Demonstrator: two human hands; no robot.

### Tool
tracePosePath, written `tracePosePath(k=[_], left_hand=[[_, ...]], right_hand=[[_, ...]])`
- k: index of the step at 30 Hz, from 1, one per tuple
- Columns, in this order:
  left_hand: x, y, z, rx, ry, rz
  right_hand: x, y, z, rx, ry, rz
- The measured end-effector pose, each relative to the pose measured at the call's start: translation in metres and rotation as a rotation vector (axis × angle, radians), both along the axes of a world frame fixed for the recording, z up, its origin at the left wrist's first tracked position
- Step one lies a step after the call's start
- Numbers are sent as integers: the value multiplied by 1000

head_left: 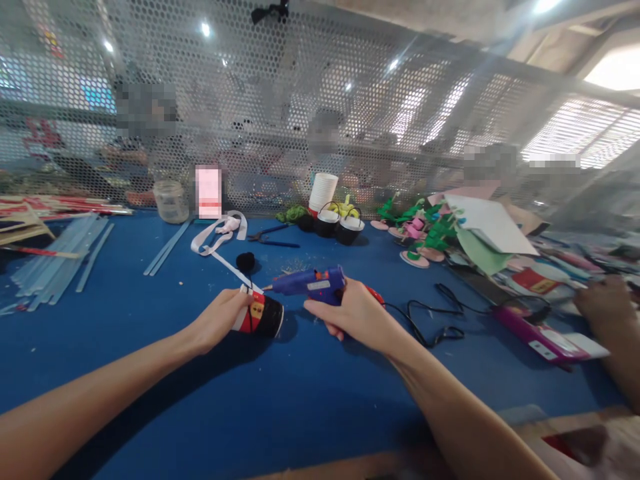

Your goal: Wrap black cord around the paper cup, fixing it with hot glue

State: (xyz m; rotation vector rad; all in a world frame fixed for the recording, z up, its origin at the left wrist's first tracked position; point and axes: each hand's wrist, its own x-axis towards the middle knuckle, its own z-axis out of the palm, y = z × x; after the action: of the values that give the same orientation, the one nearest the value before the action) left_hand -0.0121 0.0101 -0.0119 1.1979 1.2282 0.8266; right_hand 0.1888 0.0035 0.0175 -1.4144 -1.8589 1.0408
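I count one cup (261, 317) in the middle of the frame, lying on its side on the blue counter (300, 407), its open mouth towards the right. It is red, black and white. My left hand (220, 319) curls around its closed end, fingers wrapped over the top and thumb underneath. One white ribbon (218, 241) runs from the upper middle down to the cup's top edge.

My right hand (353, 313) grips one blue glue gun (313, 283), fingers closed around the handle. The nozzle points left, with its tip just beside the cup where the ribbon meets it. One black cord (430, 321) trails off to the right.

Both forearms reach in from the bottom corners and meet at the centre, with the wrists low over the counter.

Behind the cup sits one black pompom (245, 261). Further back I see two black pots (339, 227), one stack of white cups (323, 191), one pair of pliers (273, 234) and one jar (171, 201). Glue sticks (55, 267) lie heaped at the left, too many to count, with two more apart near the jar. At the right edge, another person's hand (605, 305) rests near one pink glue gun (540, 335).
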Motion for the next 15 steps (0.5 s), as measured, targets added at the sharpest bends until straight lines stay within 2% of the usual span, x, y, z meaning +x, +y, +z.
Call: tracePosePath(k=[4,6,9,15], left_hand=[[0,3,-1,-22,-82,65],[0,3,-1,2,-94,89],[-2,3,-2,38,-93,62],[-3,2,-2,58,-91,0]], right_hand=[[5,19,-10,-1,271,-120],[6,29,-16,4,328,-200],[5,44,-26,16,299,-246],[11,80,-44,-3,85,-278]])
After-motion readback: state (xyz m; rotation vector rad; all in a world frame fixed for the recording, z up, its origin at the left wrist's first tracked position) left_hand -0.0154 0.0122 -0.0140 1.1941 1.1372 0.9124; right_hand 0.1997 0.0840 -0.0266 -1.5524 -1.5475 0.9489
